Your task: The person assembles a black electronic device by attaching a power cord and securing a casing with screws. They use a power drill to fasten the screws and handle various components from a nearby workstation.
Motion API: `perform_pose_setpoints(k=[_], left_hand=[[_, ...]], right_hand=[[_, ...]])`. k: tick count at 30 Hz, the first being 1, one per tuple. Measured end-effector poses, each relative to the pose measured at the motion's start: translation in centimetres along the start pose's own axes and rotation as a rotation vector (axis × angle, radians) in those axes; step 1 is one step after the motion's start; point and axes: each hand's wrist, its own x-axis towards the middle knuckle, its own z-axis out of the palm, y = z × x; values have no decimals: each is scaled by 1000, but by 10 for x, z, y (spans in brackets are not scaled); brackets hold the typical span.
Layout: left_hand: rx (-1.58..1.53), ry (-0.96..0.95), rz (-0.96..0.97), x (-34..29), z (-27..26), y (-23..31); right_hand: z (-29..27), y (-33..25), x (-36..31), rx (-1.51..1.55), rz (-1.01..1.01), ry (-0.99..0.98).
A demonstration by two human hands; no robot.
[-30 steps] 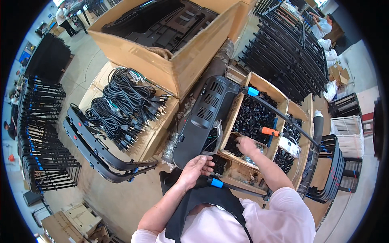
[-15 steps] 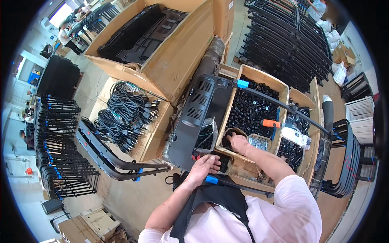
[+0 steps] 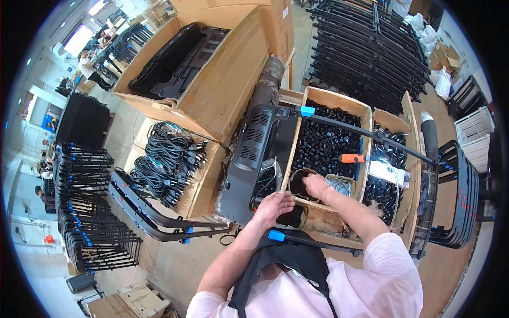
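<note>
My right hand [image 3: 316,186] dips into a round tub [image 3: 298,183] at the near corner of a wooden bin. Its fingers are bunched together, and their tips are hidden, so anything between them does not show. My left hand [image 3: 274,208] is held over the near end of a long black plastic housing [image 3: 238,191] with vent slots, its fingers stretched out and nothing visible in them. Beside that hand, a clear bag [image 3: 269,177] of small dark parts rests against the housing. A black frame bar with a blue end piece [image 3: 277,235] lies just below my left hand.
Small black caps [image 3: 326,140] fill the wooden bin, and silver screws [image 3: 339,184] lie beside the tub. An orange-handled tool [image 3: 352,158] rests across the bin's right edge. A black bar [image 3: 366,132] spans the bins. Coiled black cables [image 3: 167,159] lie on cardboard at left.
The whole view has shifted slightly. My left hand's fingers have straightened and now point right, away from a red part seen beside it before. My right hand stays at the tub.
</note>
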Motion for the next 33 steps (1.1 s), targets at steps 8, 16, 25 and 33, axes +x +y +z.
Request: perform_pose_setpoints(k=[8, 16, 25, 33], left_hand=[[-320, 4, 47, 44, 23, -4], [-639, -74, 18, 86, 28, -29], [-387, -90, 27, 50, 41, -18], [-173, -28, 66, 4, 28, 6]], right_hand=[[-104, -51, -38, 621, 189, 132], [-106, -80, -62, 612, -155, 357], [-63, 55, -86, 1308, 743, 493], [-14, 133, -34, 1389, 1043, 759]])
